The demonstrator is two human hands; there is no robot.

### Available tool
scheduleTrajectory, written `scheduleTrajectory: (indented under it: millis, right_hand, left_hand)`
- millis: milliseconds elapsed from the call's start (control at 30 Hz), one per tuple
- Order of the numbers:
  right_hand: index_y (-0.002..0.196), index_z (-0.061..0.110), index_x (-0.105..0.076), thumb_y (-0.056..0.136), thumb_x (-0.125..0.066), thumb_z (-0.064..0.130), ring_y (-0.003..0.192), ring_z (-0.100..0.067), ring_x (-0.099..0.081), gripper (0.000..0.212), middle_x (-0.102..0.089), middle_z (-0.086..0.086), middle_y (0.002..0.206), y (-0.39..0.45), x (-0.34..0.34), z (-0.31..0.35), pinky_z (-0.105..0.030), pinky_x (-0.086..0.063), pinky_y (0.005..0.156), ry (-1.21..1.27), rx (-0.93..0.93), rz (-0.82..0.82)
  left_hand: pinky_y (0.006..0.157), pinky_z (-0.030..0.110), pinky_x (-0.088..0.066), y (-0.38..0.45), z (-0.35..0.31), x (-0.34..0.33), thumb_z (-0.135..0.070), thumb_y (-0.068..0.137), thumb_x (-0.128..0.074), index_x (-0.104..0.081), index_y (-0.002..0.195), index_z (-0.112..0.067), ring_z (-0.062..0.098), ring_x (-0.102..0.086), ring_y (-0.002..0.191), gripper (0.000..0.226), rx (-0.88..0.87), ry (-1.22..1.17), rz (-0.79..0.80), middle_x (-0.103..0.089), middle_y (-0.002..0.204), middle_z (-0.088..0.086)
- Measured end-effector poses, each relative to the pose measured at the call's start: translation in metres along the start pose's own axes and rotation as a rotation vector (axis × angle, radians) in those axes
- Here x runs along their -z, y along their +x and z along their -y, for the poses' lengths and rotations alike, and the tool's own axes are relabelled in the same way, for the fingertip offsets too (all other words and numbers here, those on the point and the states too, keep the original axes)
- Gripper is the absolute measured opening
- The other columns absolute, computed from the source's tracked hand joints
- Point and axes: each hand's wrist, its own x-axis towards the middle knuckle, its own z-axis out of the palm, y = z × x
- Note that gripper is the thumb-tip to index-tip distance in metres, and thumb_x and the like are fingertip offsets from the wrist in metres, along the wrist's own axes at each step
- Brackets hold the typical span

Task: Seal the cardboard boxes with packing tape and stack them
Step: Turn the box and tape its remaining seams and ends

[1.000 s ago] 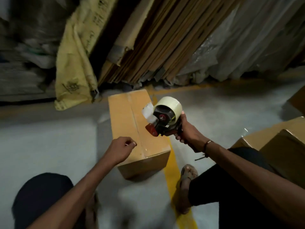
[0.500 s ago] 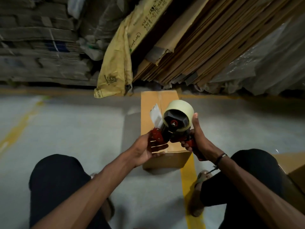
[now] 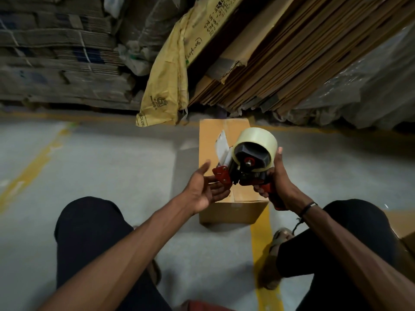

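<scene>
Flattened cartons (image 3: 280, 63) are leaning behind the floor-standing cardboard box (image 3: 215, 142) under both hands. The right hand (image 3: 279, 182) is gripping the tape dispenser (image 3: 249, 162); the left hand (image 3: 205, 189), fingers spread, is seemingly reaching for the tape's loose end to start sealing.

A seated person's right hand (image 3: 277, 182) grips a red tape dispenser (image 3: 246, 167) above a closed cardboard box (image 3: 210, 140) on the warehouse floor (image 3: 112, 171), while the left hand (image 3: 205, 189) is held open, palm up, just beside the dispenser's front.
</scene>
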Motion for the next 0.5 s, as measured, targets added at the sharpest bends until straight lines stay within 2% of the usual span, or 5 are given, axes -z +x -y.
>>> scheduleTrajectory:
  millis: [133, 233, 300, 400, 500]
  right_hand:
    - [0.115, -0.008, -0.064, 0.086, -0.007, 0.091, 0.060, -0.018, -0.042, 0.118, -0.055, -0.029, 0.084, 0.006, 0.002, -0.012, -0.027, -0.031, 0.050, -0.044, 0.039, -0.005]
    - [0.112, -0.011, -0.058, 0.104, -0.015, 0.069, 0.060, -0.025, -0.044, 0.091, -0.059, -0.027, 0.079, 0.012, 0.004, -0.019, -0.028, -0.033, 0.048, -0.121, 0.072, -0.075]
    - [0.105, -0.011, -0.057, 0.111, -0.018, 0.052, 0.062, -0.030, -0.044, 0.075, -0.061, -0.024, 0.074, 0.016, 0.006, -0.021, -0.030, -0.035, 0.049, -0.198, 0.090, -0.109]
    - [0.091, -0.010, -0.060, 0.112, -0.016, 0.044, 0.056, -0.027, -0.048, 0.074, -0.063, -0.027, 0.069, 0.025, 0.005, -0.023, -0.031, -0.040, 0.050, -0.325, 0.108, -0.123]
    - [0.087, -0.009, -0.061, 0.108, -0.011, 0.058, 0.052, -0.022, -0.050, 0.086, -0.065, -0.026, 0.067, 0.036, -0.002, -0.022, -0.029, -0.042, 0.050, -0.412, 0.127, -0.139]
  left_hand:
    - [0.058, 0.030, -0.061, 0.005, 0.011, 0.000, -0.020, 0.109, -0.049, -0.068, 0.108, -0.004, 0.021, -0.069, 0.070, 0.025, -0.118, 0.295, -0.146, -0.071, 0.089, 0.012]
    - [0.057, 0.030, -0.061, 0.014, 0.021, 0.008, -0.002, 0.107, -0.047, -0.068, 0.109, 0.002, 0.022, -0.068, 0.071, 0.021, -0.257, 0.434, -0.201, -0.070, 0.098, 0.020]
    - [0.055, 0.030, -0.060, 0.018, 0.026, 0.013, 0.007, 0.101, -0.053, -0.069, 0.094, -0.002, 0.027, -0.070, 0.075, 0.020, -0.315, 0.431, -0.269, -0.070, 0.099, 0.024]
    - [0.056, 0.028, -0.057, 0.027, 0.029, 0.024, -0.001, 0.098, -0.064, -0.073, 0.088, -0.007, 0.021, -0.072, 0.073, 0.015, -0.342, 0.481, -0.367, -0.075, 0.093, 0.017]
    - [0.055, 0.027, -0.049, 0.040, 0.026, 0.038, -0.016, 0.096, -0.072, -0.079, 0.090, -0.011, 0.013, -0.066, 0.065, 0.010, -0.380, 0.532, -0.452, -0.077, 0.087, 0.010]
